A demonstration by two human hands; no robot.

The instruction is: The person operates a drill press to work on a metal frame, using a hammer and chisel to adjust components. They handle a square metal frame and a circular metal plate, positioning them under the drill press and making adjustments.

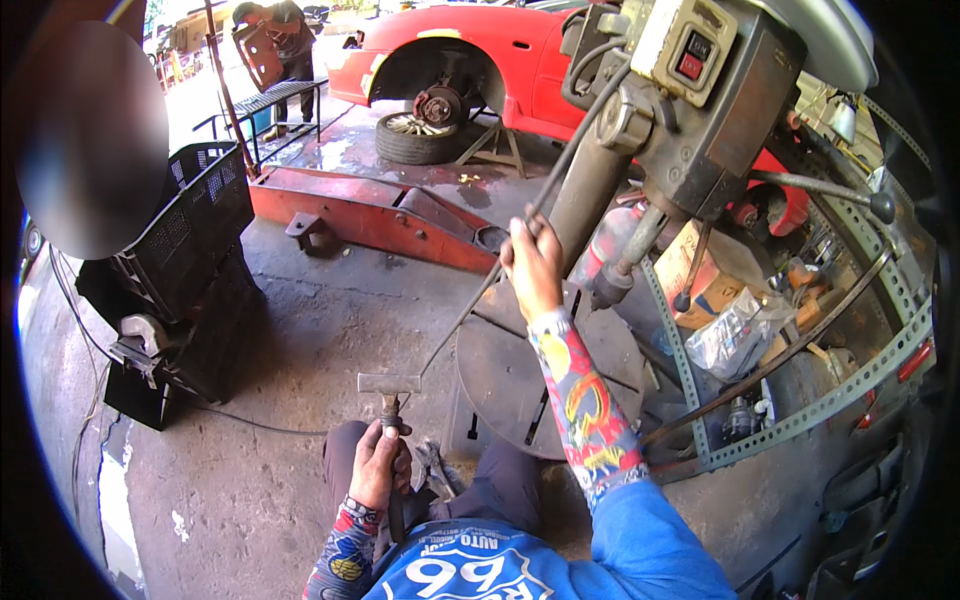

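My left hand (377, 467) is low in front of my lap, its fingers closed round the stem of a T-shaped metal piece (389, 383). A flat grey bar tops this piece, and a dark shaft shows below my fingers. Higher up and to the right, my right hand (533, 262) is closed on a dark cable (565, 165). The cable comes down from the drill press (690, 130), and a thin dark line runs on below my hand toward the bar. The round slotted drill table (500, 375) lies under my right forearm. Pliers (435, 468) rest between my legs.
A red floor jack (370, 212) stretches across the floor ahead. Black crates (205, 215) stand at left. Behind are a red car (450, 40) with a wheel (418, 138) off and another person (285, 50). A metal shelf (800, 435) holding boxes and bags stands at right.
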